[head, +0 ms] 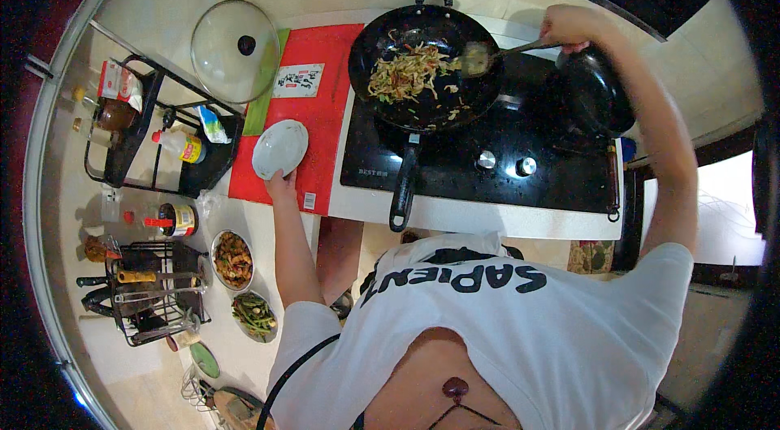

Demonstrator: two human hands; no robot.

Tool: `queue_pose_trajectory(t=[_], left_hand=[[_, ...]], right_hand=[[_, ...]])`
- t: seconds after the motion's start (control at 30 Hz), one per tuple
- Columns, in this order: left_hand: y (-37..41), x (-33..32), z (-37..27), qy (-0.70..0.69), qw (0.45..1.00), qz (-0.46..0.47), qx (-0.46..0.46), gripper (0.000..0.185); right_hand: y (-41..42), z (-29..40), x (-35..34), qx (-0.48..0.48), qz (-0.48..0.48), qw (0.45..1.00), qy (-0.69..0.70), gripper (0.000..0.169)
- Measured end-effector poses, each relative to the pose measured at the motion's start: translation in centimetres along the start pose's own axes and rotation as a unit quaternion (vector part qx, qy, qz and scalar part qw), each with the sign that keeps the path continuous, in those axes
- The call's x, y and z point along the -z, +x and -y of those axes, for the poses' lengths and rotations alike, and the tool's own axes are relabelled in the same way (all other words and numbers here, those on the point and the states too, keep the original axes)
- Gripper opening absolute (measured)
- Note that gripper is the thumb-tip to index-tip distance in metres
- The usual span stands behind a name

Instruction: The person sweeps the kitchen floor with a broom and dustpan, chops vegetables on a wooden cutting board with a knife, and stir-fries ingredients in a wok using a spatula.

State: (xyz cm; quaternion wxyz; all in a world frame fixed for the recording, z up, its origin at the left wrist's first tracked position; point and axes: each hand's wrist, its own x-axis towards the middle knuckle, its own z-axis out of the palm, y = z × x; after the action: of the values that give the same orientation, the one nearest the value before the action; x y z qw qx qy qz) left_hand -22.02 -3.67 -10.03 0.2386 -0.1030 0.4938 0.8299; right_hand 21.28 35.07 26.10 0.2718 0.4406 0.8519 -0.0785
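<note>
A black wok [426,107] stands on the black cooktop [439,168], its long handle towards me, with shredded stir-fried food [405,74] mostly on its left side. My right hand [570,28] grips the handle of a metal spatula [478,58], whose blade is over the wok's right inner wall. In my left hand [282,181] is a white plate [280,150], held by its near edge above a red box or board [304,171]. No food shows on the plate.
A glass lid [234,52] lies beyond the plate. A second dark pan [597,92] is at the cooktop's right. Left stand a seasoning rack [161,125], a sauce bottle [180,220], dishes of cooked meat [232,259] and green beans [253,315], and a utensil rack [158,290].
</note>
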Motion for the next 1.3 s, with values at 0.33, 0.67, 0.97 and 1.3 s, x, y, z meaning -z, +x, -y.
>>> queue_pose_trajectory(t=[0.33,0.67,0.97,1.3], left_hand=[[-0.8,-0.1,-1.0,0.03,0.997,0.007,0.065,0.052],[1.7,-1.0,-0.7,0.037,0.991,0.093,0.093,0.049],[-4.7,-8.7,-1.2,0.086,0.989,0.104,0.061,0.056],[-8.1,-11.8,-1.3,0.088,0.987,0.133,0.022,0.058]], right_hand=[[-0.1,4.5,-1.7,0.113,-0.188,0.973,-0.064,0.031],[-2.4,6.1,-3.0,0.103,-0.154,0.973,-0.136,0.02],[-3.3,4.4,-1.0,0.138,0.047,0.989,-0.031,0.022],[-1.4,7.2,-5.3,0.249,-0.011,0.954,0.168,0.033]])
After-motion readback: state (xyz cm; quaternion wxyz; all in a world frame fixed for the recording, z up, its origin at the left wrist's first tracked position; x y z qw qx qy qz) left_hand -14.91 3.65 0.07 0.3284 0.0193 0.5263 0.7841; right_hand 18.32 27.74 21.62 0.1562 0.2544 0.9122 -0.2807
